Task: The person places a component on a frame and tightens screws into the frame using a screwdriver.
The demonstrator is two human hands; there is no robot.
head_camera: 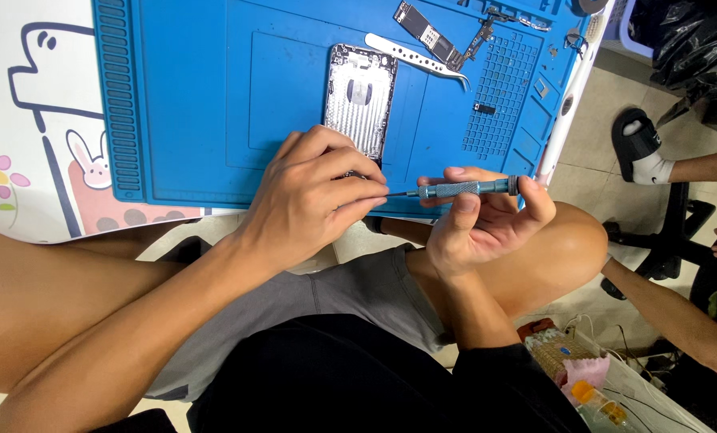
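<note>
The right hand point(487, 228) holds a slim blue-grey precision screwdriver point(463, 189) level over the near edge of the blue work mat point(182, 120), thumb and fingers curled shut around its knurled handle. The left hand point(310, 196) closes its fingertips around the driver's thin tip, pinching something too small to make out. Just beyond lies an opened phone shell point(360, 96), with white tweezers point(419, 58) and a circuit board point(427, 34) near it. The driver looks light and stiff, best gripped on the knurling; the tip seems delicate, and any screw there would slip easily
</note>
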